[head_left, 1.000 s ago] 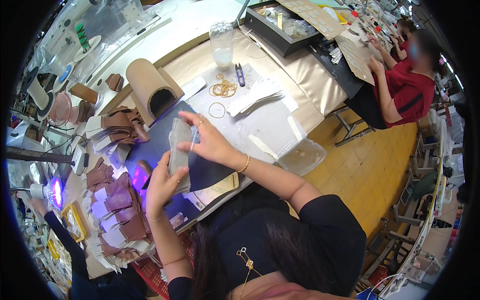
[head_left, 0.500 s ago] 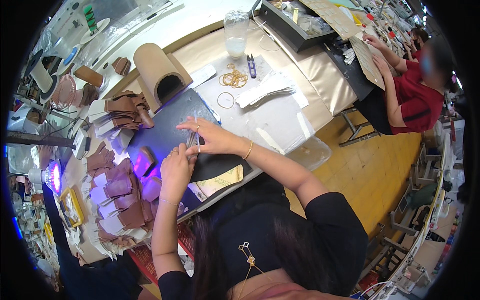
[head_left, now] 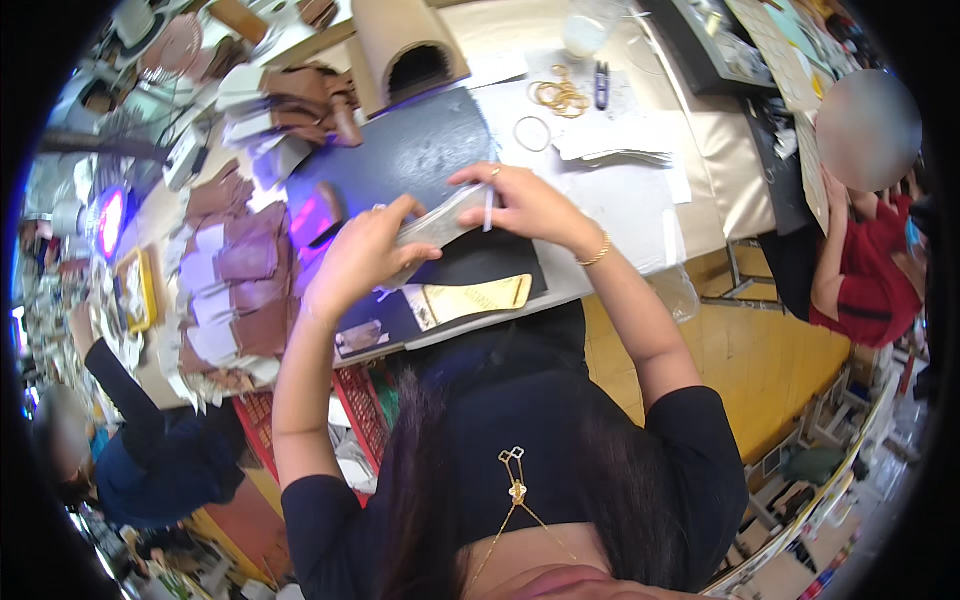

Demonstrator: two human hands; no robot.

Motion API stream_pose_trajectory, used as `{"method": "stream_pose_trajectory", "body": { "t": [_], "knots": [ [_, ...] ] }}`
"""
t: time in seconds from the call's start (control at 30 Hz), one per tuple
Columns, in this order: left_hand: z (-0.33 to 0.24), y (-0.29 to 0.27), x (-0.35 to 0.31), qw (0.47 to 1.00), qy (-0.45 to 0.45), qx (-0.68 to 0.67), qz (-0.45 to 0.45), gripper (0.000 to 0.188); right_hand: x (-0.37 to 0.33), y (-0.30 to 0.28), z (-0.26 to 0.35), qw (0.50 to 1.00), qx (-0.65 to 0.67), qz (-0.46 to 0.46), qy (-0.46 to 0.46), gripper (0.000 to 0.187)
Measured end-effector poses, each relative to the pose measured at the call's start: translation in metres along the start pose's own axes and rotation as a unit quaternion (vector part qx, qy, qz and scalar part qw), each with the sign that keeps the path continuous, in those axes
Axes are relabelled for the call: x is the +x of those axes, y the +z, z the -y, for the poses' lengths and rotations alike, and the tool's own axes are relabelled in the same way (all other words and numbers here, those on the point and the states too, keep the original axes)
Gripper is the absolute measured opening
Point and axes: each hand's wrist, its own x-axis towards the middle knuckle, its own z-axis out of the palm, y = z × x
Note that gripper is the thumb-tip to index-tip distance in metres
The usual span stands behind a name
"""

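Between my hands a bundle of thin, pale grey strips (head_left: pixel 452 217) is held slantwise above the dark mat (head_left: pixel 430 135). My left hand (head_left: pixel 365 252) closes on its near-left end, thumb along the side. At the other end my right hand (head_left: pixel 530 207) grips it between thumb and fingers, beside a narrow white band (head_left: pixel 488 209) around the bundle. Below the hands lies a yellowish curved pattern piece (head_left: pixel 475 300) near the table edge. Left of my left hand, a small brown piece (head_left: pixel 328 200) lies on the mat under purple light.
Stacks of brown leather pieces (head_left: pixel 255 245) cover the table's left. Behind the mat stands a brown arched form (head_left: pixel 410 35). Rubber bands (head_left: pixel 560 95), thread snips (head_left: pixel 602 85) and white strips (head_left: pixel 615 148) lie at the back right. A co-worker in red (head_left: pixel 870 270) sits right.
My hands have moved apart along the bundle, which now shows lengthwise between them. The whole view has shifted, and another person shows at the left.
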Motion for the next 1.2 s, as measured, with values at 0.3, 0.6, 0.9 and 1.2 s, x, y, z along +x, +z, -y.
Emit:
{"method": "stream_pose_trajectory", "body": {
  "t": [0.3, 0.6, 0.9, 1.2],
  "knots": [
    [-0.002, 0.034, 0.014, 0.995, 0.034, 0.079, -0.053, 0.06, -0.057, -0.006, 0.034, 0.981, -0.163, -0.03, 0.098, 0.046],
    [-0.005, 0.052, 0.009, 0.994, 0.048, 0.084, -0.057, 0.048, -0.09, 0.027, 0.05, 0.97, -0.166, 0.137, 0.112, 0.032],
    [-0.011, -0.016, -0.014, 0.987, -0.012, -0.032, -0.158, 0.038, -0.04, -0.006, 0.065, 0.993, -0.006, 0.092, 0.076, 0.016],
    [-0.042, 0.039, -0.034, 0.978, 0.083, -0.05, -0.185, 0.03, -0.021, 0.024, 0.041, 0.962, 0.17, -0.053, 0.207, 0.018]
  ]
}}
